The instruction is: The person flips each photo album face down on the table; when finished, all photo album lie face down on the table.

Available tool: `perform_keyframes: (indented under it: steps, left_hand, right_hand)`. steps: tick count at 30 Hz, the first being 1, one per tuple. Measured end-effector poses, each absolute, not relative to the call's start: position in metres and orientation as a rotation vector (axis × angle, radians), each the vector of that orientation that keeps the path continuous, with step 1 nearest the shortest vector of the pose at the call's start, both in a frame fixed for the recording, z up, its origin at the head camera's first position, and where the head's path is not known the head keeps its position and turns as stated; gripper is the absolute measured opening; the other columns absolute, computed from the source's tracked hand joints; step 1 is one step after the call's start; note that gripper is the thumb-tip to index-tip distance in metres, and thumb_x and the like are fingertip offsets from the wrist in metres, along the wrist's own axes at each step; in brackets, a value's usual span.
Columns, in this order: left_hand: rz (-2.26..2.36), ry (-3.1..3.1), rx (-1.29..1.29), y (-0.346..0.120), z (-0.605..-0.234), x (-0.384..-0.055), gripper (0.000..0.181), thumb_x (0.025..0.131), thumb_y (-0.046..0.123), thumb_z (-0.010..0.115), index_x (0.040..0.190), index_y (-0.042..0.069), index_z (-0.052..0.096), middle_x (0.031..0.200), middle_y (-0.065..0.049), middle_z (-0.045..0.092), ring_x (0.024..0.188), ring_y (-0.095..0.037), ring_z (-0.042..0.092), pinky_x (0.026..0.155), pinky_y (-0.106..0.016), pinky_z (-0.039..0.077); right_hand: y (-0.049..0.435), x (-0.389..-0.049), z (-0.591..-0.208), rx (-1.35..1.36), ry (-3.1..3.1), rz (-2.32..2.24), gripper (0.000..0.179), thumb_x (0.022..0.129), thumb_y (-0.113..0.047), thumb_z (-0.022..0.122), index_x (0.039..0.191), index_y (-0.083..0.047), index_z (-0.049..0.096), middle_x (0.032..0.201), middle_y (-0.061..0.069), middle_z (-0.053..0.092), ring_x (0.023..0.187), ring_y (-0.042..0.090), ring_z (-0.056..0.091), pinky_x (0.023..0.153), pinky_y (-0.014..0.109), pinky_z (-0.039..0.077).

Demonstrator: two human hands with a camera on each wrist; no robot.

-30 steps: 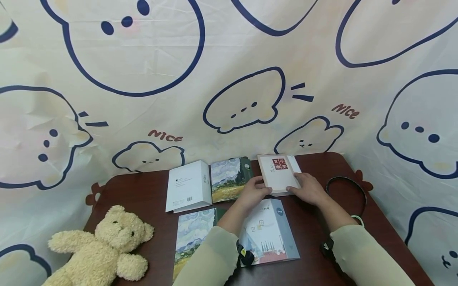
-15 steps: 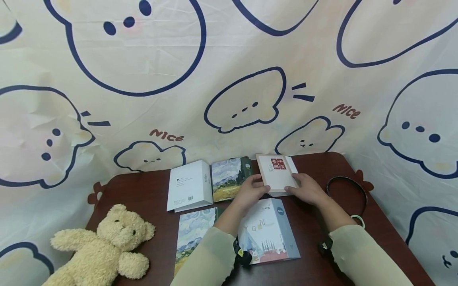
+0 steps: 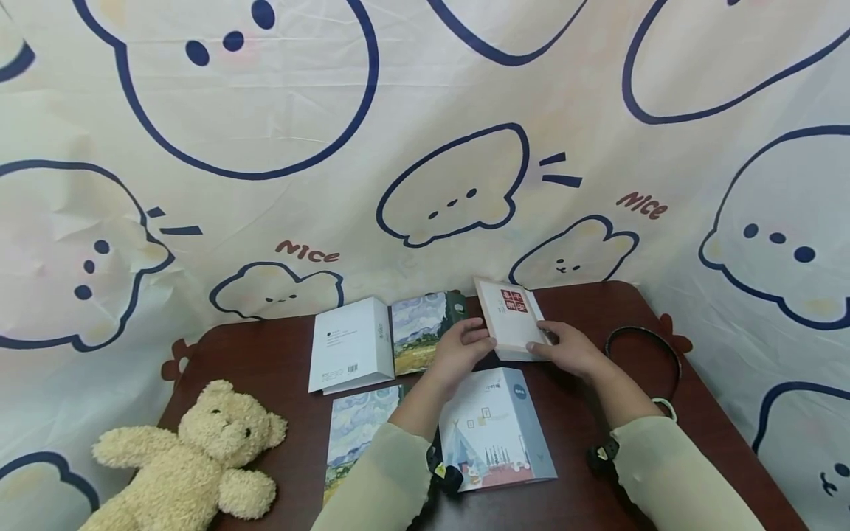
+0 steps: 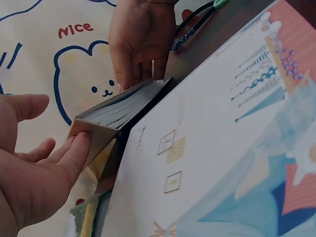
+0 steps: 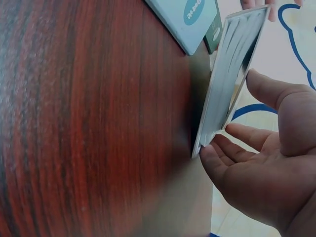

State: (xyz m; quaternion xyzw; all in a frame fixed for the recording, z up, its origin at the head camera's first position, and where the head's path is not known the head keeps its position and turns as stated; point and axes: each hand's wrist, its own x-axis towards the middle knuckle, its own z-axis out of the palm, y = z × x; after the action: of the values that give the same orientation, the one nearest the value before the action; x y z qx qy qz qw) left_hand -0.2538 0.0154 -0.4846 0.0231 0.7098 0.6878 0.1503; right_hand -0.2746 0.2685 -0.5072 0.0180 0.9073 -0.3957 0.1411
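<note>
A cream-covered book [image 3: 508, 306] with a red block of characters stands slightly tilted at the far right of the table, its far-left corner raised. My right hand [image 3: 567, 348] pinches its right side, thumb on the front cover and fingers at the page edge. My left hand [image 4: 42, 173] touches the spine with straight fingertips, its thumb held apart from the book. In the right wrist view the book's pages [image 5: 232, 59] show as slightly loose between the covers. Just in front of it lies a pale blue book [image 3: 491, 435] with a picture cover.
A white book [image 3: 348, 346] and a landscape-covered book [image 3: 421, 332] lie at the back, another landscape-covered book [image 3: 358, 424] nearer. A teddy bear [image 3: 192, 457] sits at left. On the right lies a black curved band [image 3: 674, 361]. A patterned cloth [image 3: 451, 96] hangs behind the table [image 3: 578, 435].
The cream book has gone from lying flat to tilting, its far-left corner rising. My left hand has shifted a little left, its thumb coming away from the book. The other books stay put.
</note>
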Motion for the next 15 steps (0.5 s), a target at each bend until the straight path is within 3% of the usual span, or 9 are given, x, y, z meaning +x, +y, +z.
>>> perform_keyframes:
  steps: [10,15]
  left_hand:
    - [2.006,2.039,0.101,0.012,-0.473,-0.250,0.059,0.098,0.030,0.072,0.151,0.013,0.051,0.135,-0.003,0.066,0.126,-0.024,0.063,0.110,-0.052,0.045]
    - [2.019,2.028,0.127,0.012,-0.469,-0.249,0.055,0.098,0.028,0.073,0.147,0.014,0.055,0.134,-0.001,0.066,0.125,-0.021,0.063,0.110,-0.048,0.047]
  right_hand:
    - [0.267,-0.274,-0.507,0.076,2.498,-1.243,0.092,0.093,-0.057,0.070,0.161,-0.005,0.035,0.160,0.028,0.036,0.131,0.046,0.047,0.109,0.065,0.041]
    - [0.265,-0.274,-0.508,0.099,2.425,-1.329,0.088,0.095,-0.053,0.070,0.162,-0.008,0.034,0.160,0.027,0.036,0.133,0.044,0.048,0.111,0.061,0.041]
